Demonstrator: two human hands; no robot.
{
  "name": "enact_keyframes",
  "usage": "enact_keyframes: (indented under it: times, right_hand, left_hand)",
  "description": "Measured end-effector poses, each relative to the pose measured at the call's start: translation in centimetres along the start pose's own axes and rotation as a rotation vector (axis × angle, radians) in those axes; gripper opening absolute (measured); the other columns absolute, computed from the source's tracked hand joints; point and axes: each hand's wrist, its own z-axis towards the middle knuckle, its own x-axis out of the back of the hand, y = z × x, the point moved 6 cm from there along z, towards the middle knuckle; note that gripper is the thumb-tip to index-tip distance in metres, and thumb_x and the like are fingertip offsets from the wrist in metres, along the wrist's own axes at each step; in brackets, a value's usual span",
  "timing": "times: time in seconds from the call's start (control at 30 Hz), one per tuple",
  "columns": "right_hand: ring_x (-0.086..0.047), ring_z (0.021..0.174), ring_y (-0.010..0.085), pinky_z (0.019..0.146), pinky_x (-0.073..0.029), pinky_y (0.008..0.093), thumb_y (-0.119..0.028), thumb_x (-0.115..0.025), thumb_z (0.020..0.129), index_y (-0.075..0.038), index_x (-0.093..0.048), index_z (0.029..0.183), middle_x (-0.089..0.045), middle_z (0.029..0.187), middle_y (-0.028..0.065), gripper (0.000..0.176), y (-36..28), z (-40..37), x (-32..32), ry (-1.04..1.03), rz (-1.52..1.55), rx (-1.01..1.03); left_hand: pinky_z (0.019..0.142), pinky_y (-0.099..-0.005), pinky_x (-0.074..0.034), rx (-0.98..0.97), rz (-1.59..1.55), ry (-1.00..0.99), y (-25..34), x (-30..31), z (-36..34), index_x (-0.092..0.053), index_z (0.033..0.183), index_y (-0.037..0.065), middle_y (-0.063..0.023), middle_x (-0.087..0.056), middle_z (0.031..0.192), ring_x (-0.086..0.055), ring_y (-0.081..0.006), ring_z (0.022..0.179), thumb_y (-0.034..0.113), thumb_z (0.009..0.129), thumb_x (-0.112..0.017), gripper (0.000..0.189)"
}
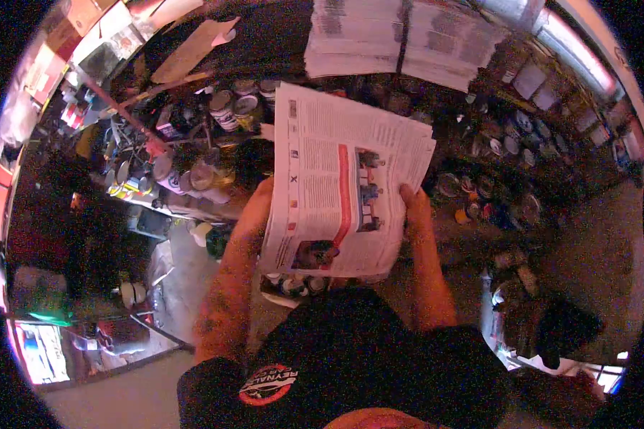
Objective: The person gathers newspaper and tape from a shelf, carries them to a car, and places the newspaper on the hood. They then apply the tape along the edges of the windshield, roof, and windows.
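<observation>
While it tilts rightward, the newspaper (343,179) points lengthwise away.

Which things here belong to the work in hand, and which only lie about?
In hand: newspaper, held by left hand and right hand.
Lying about: paint cans, newspaper stack, red stick.

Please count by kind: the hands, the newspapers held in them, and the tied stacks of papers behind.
hands: 2, the left hand and the right hand
held newspaper: 1
tied paper stack: 1
total: 4
</observation>
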Motion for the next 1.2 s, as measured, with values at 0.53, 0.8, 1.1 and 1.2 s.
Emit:
enact_keyframes:
  times: [0.53,0.8,1.1,1.2]
  right_hand:
    - [-0.06,0.116,0.0295,0.098,-0.05,0.045,-0.035,-0.073,0.092,0.0,-0.05,0.14,-0.063,0.13,0.0157,0.064,6.0,-5.8,-1.8,0.0,0.052,-0.388]
    - [-0.065,0.107,0.0261,0.093,-0.053,0.0408,-0.031,-0.072,0.092,0.0,-0.055,0.134,-0.066,0.123,0.0136,0.055,6.4,-5.8,-2.2,-0.172,0.019,-0.289]
    - [-0.064,0.108,0.0239,0.094,-0.052,0.0394,-0.028,-0.072,0.09,0.001,-0.054,0.134,-0.066,0.121,0.0136,0.056,-10.5,-8.5,-6.5,-0.171,0.015,0.124]
    - [-0.062,0.112,0.0229,0.097,-0.05,0.0397,-0.023,-0.073,0.087,0.001,-0.052,0.137,-0.065,0.124,0.0125,0.059,-10.9,-7.4,-5.9,-0.375,0.259,0.183]
  left_hand:
    - [0.068,-0.032,-0.054,0.163,-0.391,-0.09,-12.1,3.1,-2.3,-0.064,0.125,0.004,-0.0064,-0.068,0.104,-0.064,-0.0185,0.082,0.041,0.095,-0.062,0.048]
    - [0.07,-0.031,-0.05,0.054,-0.046,0.015,-8.2,3.7,-5.8,-0.069,0.117,0.005,-0.0039,-0.072,0.095,-0.063,-0.0159,0.08,0.032,0.086,-0.077,0.042]
    - [0.075,-0.0315,-0.055,-0.177,-0.285,0.187,-4.1,6.5,-10.4,-0.067,0.12,0.004,-0.0052,-0.073,0.103,-0.068,-0.0169,0.088,0.021,0.084,-0.079,0.042]
    - [0.081,-0.0343,-0.056,-0.183,-0.212,0.215,-1.1,6.9,-14.1,-0.065,0.123,0.002,-0.0067,-0.072,0.108,-0.069,-0.0186,0.096,0.021,0.084,-0.08,0.046]
